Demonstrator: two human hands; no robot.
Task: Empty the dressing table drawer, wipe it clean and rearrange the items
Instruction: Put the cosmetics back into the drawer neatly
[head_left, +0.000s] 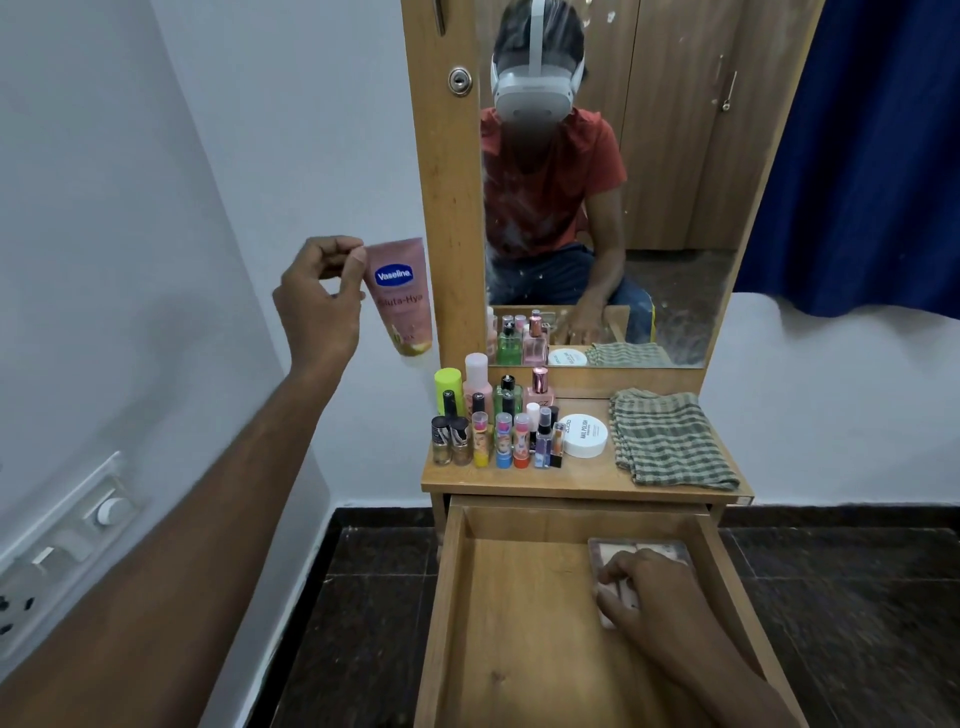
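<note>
The wooden drawer (519, 649) is pulled out below the dressing table top (582, 480). My left hand (319, 299) holds a pink Vaseline tube (401, 296) up in the air, cap down, left of the table's mirror frame. Inside the drawer at the right, my right hand (652, 587) rests on a flat makeup palette (631, 553) and grips a small pale item there, mostly hidden under my fingers. The drawer floor beside it is bare wood. A green checked cloth (670, 441) lies folded on the table top at the right.
Several small bottles, nail polishes and lip balms (498, 426) stand packed on the left of the table top, with a white round jar (584, 435) beside them. A mirror (613, 182) rises behind. A switch panel (67, 545) sits on the left wall. Blue curtain (872, 156) at right.
</note>
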